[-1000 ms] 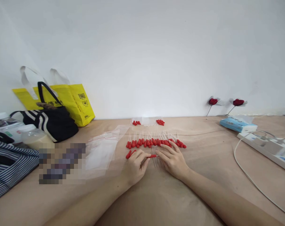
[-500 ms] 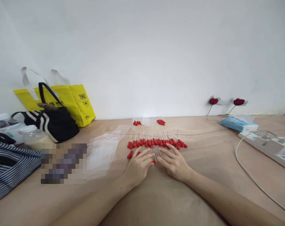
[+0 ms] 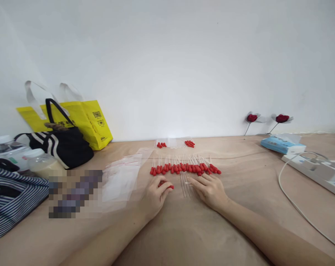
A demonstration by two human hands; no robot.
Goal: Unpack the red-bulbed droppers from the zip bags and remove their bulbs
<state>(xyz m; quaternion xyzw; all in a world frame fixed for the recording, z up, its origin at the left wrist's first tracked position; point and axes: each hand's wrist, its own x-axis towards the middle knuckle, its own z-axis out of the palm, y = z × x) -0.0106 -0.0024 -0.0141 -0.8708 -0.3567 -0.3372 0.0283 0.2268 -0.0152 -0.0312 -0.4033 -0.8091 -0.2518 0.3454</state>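
Note:
My left hand [image 3: 157, 193] is closed, thumb and fingers around red rubber dropper bulbs [image 3: 171, 187], just left of a small group of clear dropper tubes [image 3: 184, 189]. How many bulbs it holds is hidden by the fingers. My right hand [image 3: 213, 192] lies low over the table at the right side of the tubes. Its fingers are stretched out and apart, the index fingertip at a tube's edge. Beyond both hands runs a row of assembled droppers [image 3: 183, 168], red bulbs toward me and thin clear tips toward the wall.
Behind the row, a clear bag [image 3: 172, 143] has red bulbs at both ends. Flat zip bags [image 3: 119, 183] lie to the left, near a black bag [image 3: 73, 146] and jars [image 3: 41, 162]. On the right are a tissue pack [image 3: 283, 144], a power strip [image 3: 317, 173] and a white cable [image 3: 287, 207].
My left hand has drawn back left from the tubes and closed around the red bulbs that lay beside it. My right hand has shifted slightly right, uncovering more of the tubes.

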